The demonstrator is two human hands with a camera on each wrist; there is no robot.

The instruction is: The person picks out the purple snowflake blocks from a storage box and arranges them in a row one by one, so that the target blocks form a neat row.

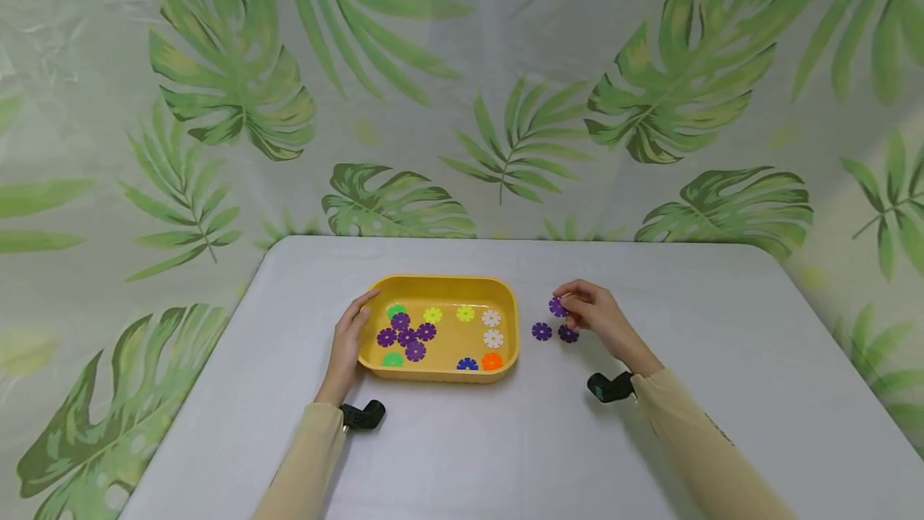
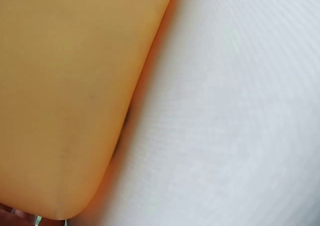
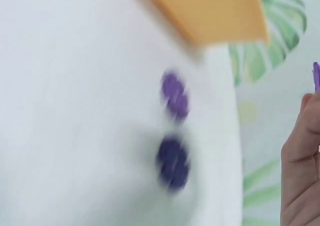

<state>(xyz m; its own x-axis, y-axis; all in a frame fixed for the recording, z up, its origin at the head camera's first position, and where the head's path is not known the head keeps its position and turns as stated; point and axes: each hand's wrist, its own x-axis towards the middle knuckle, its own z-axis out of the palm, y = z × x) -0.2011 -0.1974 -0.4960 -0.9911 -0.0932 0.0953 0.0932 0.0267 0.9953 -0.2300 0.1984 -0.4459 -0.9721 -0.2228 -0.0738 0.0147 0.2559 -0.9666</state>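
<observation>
My right hand [image 1: 595, 314] pinches a purple snowflake disc [image 1: 557, 307] between thumb and fingertips, above the table. In the right wrist view only a sliver of that disc [image 3: 316, 76] shows over the fingers. Two more purple snowflake discs lie on the table close by, one to the left [image 1: 541, 331] and one under the hand [image 1: 568, 334]. My left hand [image 1: 350, 339] holds the left end of a yellow tray [image 1: 447, 375], its fingers at the rim. The left wrist view shows mostly the tray's outer wall [image 2: 75, 86], with little of the hand.
Inside the tray, several purple discs [image 1: 407, 336] lie clustered at the left. Around them are green [image 1: 393, 359], yellow [image 1: 465, 313], white [image 1: 493, 339], blue [image 1: 467, 363] and orange discs [image 1: 492, 361]. A leaf-patterned cloth [image 1: 505, 143] hangs behind the white table [image 1: 462, 456].
</observation>
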